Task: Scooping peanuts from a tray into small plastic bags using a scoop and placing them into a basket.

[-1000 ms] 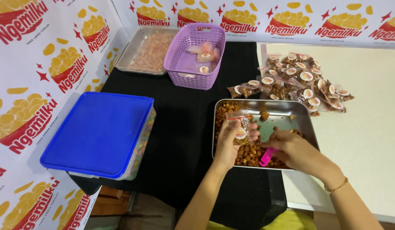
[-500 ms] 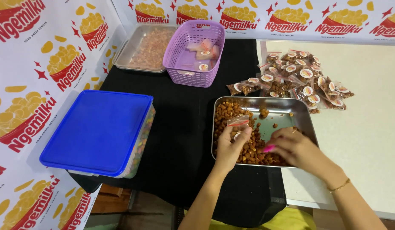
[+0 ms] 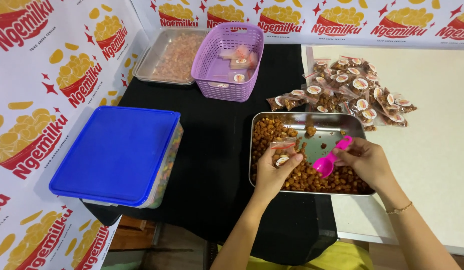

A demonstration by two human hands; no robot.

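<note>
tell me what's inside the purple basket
The purple basket holds a few small sealed snack packets with round labels, lying near its back wall. Their contents are too small to tell, and the near wall partly hides the basket's floor.

Left hand holds small clear pouch over steel tray of brown snacks; right hand grips pink scoop, apparently empty.

Metal tray: brushed steel, dull sheen, smooth walls. Scoop in right hand: glossy pink plastic. Small bag in left hand: clear, shiny plastic film. Basket: matt purple plastic, perforated. Box lid: smooth blue plastic, semi-gloss. Tablecloth: matt black cloth.
</note>
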